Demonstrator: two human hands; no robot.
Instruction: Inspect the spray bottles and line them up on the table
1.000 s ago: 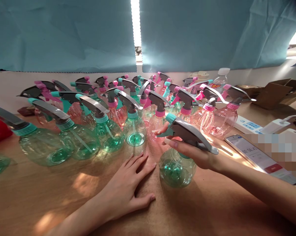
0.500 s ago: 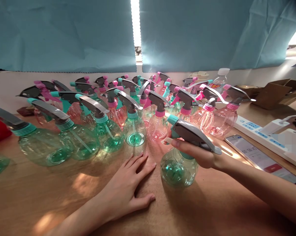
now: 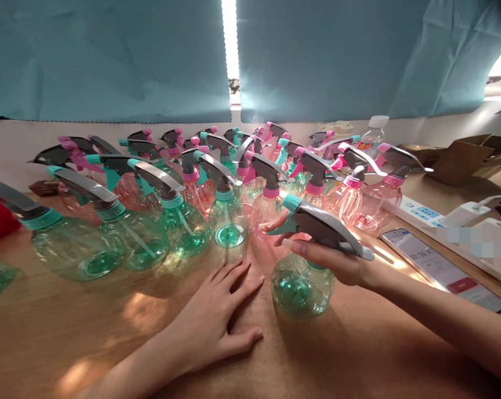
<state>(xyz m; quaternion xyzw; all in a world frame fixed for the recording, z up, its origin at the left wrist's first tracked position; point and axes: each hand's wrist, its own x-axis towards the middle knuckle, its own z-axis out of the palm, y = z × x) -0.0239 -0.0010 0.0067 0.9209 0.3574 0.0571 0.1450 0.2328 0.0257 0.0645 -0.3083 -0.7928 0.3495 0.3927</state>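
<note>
The right hand (image 3: 336,259) grips a spray bottle (image 3: 302,293). Left of that bottle, the left hand (image 3: 217,310) lies loosely spread on the table (image 3: 246,382).

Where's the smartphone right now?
In the head view, the smartphone lies at right on the table, beside the power strip, past the right hand.

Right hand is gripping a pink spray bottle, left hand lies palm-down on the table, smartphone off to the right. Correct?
Not quite: the colour is wrong. The head view shows the right hand gripping a green spray bottle with a teal nozzle. The left hand does lie palm-down on the table, with the smartphone off to the right.
</note>
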